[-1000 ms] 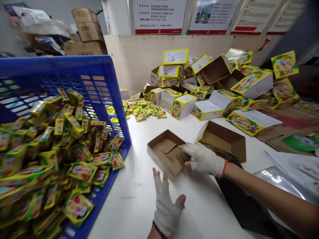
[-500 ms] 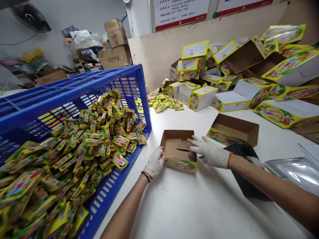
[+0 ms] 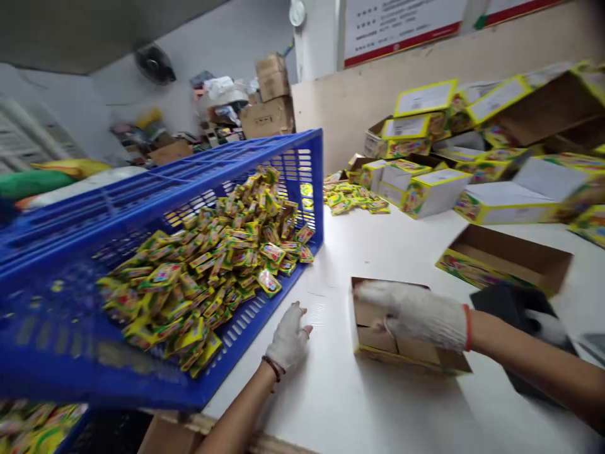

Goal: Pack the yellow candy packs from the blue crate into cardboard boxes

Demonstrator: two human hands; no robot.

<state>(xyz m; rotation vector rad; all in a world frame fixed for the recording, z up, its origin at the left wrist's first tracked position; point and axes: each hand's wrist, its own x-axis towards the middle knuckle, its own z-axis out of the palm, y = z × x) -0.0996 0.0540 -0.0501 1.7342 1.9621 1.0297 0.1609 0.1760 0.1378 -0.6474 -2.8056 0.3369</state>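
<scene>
My left hand [image 3: 287, 340], in a white knitted glove with bare fingertips, is open above the white table, between the blue crate and a box, touching neither. An open printed cardboard box [image 3: 378, 337], brown inside, stands in front of me. Over its opening reaches my gloved right hand [image 3: 411, 312], fingers stretched toward the far left rim and thumb apart. It is blurred, and whether it touches the cardboard I cannot tell. The blue plastic crate [image 3: 302, 277] lies on its side at left, with a heap of small yellow-green packets [image 3: 227, 246] inside.
A second open box [image 3: 501, 258] stands right of mine, behind a black tape dispenser [image 3: 515, 309]. Printed boxes [image 3: 439, 189] are piled at the back right. Loose packets [image 3: 350, 197] lie behind the crate. The table's front edge [image 3: 274, 441] runs below.
My left hand has let go of the box and moved left and down. My right hand has reached further across the box, which is turned a little. The camera view has swung left.
</scene>
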